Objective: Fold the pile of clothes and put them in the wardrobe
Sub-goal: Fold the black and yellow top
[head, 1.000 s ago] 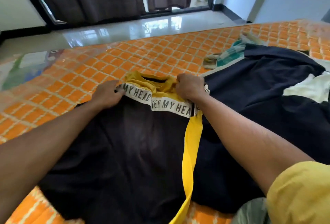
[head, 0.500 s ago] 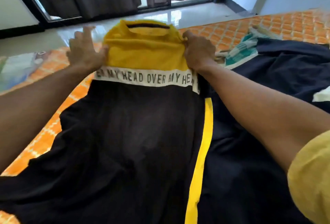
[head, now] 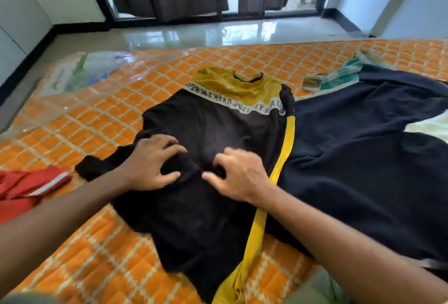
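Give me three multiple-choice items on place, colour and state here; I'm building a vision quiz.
1. Where is the red garment relative to the black-and-yellow T-shirt?
A left of it
B on top of it
C beyond its collar
2. What colour is the long stripe down the T-shirt's side?
A white
B yellow
C red
3. How does the T-shirt lie on the orange quilted mattress?
A rolled up
B folded in half
C spread out
Key: 1 A, it lies at the view's left edge. 2 B, plain yellow. 3 C, left hand and right hand touch its open front.
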